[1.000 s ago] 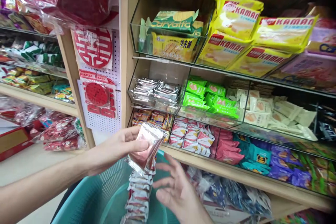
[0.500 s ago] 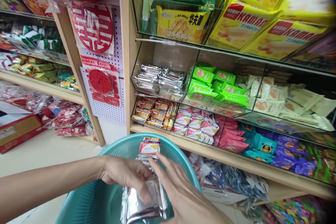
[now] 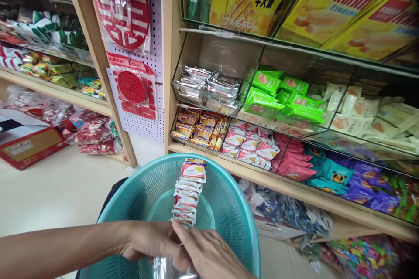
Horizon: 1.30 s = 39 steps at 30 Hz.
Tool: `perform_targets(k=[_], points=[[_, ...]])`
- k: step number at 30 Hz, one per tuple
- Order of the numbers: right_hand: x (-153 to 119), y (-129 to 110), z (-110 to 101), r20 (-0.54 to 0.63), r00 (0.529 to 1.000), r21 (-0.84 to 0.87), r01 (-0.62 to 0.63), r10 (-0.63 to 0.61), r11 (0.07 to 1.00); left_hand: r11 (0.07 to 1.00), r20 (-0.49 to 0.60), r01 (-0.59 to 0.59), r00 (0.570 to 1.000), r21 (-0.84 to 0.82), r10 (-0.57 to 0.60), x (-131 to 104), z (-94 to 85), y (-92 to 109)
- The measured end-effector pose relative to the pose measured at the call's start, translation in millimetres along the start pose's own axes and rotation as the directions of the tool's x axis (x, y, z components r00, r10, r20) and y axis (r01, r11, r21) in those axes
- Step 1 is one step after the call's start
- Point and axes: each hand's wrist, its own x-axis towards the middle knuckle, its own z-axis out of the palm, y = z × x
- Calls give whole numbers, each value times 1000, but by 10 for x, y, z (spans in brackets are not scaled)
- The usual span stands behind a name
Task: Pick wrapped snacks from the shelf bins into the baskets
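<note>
A teal mesh basket (image 3: 250, 226) stands below the shelves. Inside it a row of small white and red packets (image 3: 187, 196) runs toward my hands. Bent over a silver packet (image 3: 166, 268) at the near end of the row, my left hand (image 3: 157, 244) has its fingers wrapped on it, the fingertips partly hidden. My right hand (image 3: 209, 250) lies beside and partly over the left one, its fingers stretched out along the silver packet. The packet's lower part is cut off by the frame's bottom edge.
Glass shelf bins hold silver packets (image 3: 209, 85), green packets (image 3: 284, 96), orange packets (image 3: 199, 128) and pink packets (image 3: 296, 159). Red decorations (image 3: 132, 87) hang on a pegboard at the left. A red carton (image 3: 31, 148) and bagged goods (image 3: 96, 133) lie by the left shelf.
Both hands have moved lower and closer together, with the silver packet now mostly below the frame. More of the packet row shows. The view has tilted down, and the shelves sit higher.
</note>
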Motion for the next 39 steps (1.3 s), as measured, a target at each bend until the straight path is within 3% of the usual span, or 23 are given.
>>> perform_targets(k=[3, 8, 11, 17, 23, 29, 31, 32, 34, 36, 37, 39], points=[[-7, 3, 163, 15, 1000, 44, -22, 22, 999, 997, -58, 49, 997, -51, -52, -2, -10, -212], [-29, 29, 353, -84, 994, 73, -62, 68, 995, 983, -108, 56, 991, -173, -75, -36, -9, -385], [3, 42, 353, -109, 990, 79, -85, 93, 993, 979, -134, 10, 990, -205, -38, -46, -20, -410], [173, 107, 202, -162, 981, 85, -93, 106, 992, 958, -341, -103, 940, -268, 6, 2, -170, -433], [206, 150, 236, -229, 965, 151, -93, 127, 984, 964, -370, -128, 929, -232, 34, 37, -264, -442], [84, 157, 272, -295, 935, 324, -97, 198, 941, 967, -365, -108, 931, -229, 17, 96, -262, -426], [42, 177, 293, -314, 895, 525, -115, 318, 843, 975, -385, -87, 923, -206, 1, 97, -261, -406], [25, 189, 309, -262, 871, 665, -150, 416, 732, 979, -397, -76, 918, -191, -6, 94, -257, -398], [7, 215, 345, -41, 814, 892, -231, 579, 388, 986, -439, -56, 898, -160, -20, 90, -244, -394], [14, 240, 382, 174, 771, 963, -263, 613, 58, 989, -497, -37, 867, -144, -40, 91, -226, -406], [28, 250, 398, 225, 763, 966, -257, 606, -36, 989, -523, -34, 851, -141, -45, 94, -218, -417], [66, 257, 421, 263, 758, 963, -240, 597, -119, 992, -552, -42, 833, -121, -32, 103, -210, -438]])
